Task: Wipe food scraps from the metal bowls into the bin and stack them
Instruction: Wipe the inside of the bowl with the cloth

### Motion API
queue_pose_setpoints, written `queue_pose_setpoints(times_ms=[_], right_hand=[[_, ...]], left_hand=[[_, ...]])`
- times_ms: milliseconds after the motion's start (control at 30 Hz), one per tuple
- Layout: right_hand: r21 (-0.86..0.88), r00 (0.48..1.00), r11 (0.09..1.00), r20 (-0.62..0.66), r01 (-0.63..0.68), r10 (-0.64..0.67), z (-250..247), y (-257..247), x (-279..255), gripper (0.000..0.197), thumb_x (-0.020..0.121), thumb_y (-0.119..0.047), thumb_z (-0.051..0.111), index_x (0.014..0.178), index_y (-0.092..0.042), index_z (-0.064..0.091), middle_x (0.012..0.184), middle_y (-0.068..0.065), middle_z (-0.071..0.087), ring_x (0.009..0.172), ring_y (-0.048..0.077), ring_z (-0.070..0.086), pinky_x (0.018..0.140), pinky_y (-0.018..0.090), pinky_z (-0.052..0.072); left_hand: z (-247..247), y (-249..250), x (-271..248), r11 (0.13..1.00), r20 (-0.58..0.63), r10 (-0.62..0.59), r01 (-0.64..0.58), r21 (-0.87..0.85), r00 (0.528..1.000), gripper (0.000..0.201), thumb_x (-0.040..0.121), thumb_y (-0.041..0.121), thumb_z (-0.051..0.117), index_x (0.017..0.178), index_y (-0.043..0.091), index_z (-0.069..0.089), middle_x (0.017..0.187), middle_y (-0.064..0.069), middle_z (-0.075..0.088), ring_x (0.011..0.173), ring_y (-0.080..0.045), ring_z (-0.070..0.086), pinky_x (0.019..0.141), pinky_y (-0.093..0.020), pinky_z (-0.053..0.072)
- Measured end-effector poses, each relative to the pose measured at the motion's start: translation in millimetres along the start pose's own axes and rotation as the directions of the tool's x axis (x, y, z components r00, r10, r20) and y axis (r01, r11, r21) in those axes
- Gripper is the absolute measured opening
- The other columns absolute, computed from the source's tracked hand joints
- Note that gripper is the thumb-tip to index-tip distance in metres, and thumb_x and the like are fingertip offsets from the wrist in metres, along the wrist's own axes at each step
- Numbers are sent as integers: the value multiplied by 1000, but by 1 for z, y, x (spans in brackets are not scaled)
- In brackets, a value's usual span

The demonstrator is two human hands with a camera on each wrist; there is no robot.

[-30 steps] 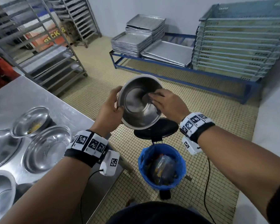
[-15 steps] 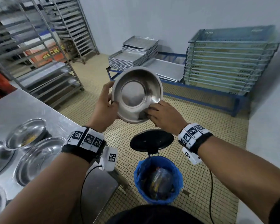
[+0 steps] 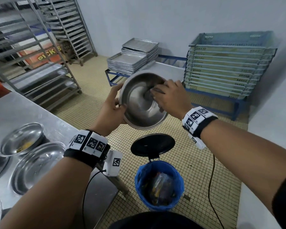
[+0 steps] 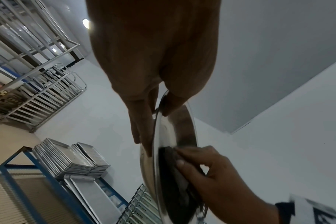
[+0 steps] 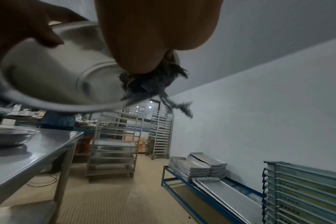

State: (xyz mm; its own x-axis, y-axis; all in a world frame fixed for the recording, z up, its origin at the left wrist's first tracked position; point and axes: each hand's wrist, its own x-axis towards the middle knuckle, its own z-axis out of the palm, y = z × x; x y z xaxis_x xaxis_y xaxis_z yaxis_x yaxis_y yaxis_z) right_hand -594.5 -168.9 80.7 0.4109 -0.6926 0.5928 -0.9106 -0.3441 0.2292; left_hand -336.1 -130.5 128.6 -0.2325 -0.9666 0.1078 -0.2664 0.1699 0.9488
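Left hand (image 3: pixel 111 111) grips bowl (image 3: pixel 139 106) by rim, tilted above bin (image 3: pixel 158 185) | right hand (image 3: pixel 170 98) presses dark rag (image 5: pixel 153 75) inside bowl | progress: bowl looks nearly clean, not stacked | left: bowls on table (image 3: pixel 23 106), one (image 3: pixel 21 139) holding scraps, none stacked

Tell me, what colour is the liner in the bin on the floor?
Blue liner; the head view shows it best.

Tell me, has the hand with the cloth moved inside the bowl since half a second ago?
Yes. The right hand went from the metal bowl's lower right rim up towards its middle, where it presses the dark cloth.
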Motion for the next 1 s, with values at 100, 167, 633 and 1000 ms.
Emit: queue_pose_setpoints(times_ms=[100, 167, 633, 1000], right_hand=[[26, 1000, 1000, -20, 4, -4, 9, -13, -13, 38, 98, -46, 56, 124, -23, 71, 123, -5, 70, 105, 26, 56, 87, 40, 34], [89, 1000, 996, -4, -8, 9, 16, -22, -23, 39, 97, -46, 54, 122, -22, 72, 122, -4, 70, 106, 26, 56, 89, 42, 36], [299, 979, 949, 200, -97, 37, 38, -64, -114, 48, 84, -21, 79, 130, -14, 66, 119, 3, 67, 96, 23, 56, 73, 34, 57], [50, 994, 997, -87, -62, 66, 7, -7, -13, 35, 95, -20, 68, 129, -13, 67, 129, 11, 62, 104, 33, 58, 87, 45, 53]], left_hand=[[-5, 2, 3, 1000, -28, 15, -16, -8, 999, 74, 103, -8, 49, 123, 63, 48, 119, -5, 68, 88, -24, 79, 66, -51, 65], [-6, 1, 3, 999, -43, 29, -28, 29, 999, 76, 103, -8, 48, 122, 66, 47, 117, 4, 70, 93, -22, 78, 68, -50, 66], [1, -26, -10, 989, -101, 6, 9, 150, 995, 70, 100, -2, 50, 142, 53, 40, 119, 6, 67, 100, -27, 74, 71, -60, 64], [3, -30, -12, 995, -18, -19, 21, 99, 1000, 74, 95, -3, 50, 133, 61, 47, 118, 2, 73, 93, -38, 76, 69, -69, 61]])
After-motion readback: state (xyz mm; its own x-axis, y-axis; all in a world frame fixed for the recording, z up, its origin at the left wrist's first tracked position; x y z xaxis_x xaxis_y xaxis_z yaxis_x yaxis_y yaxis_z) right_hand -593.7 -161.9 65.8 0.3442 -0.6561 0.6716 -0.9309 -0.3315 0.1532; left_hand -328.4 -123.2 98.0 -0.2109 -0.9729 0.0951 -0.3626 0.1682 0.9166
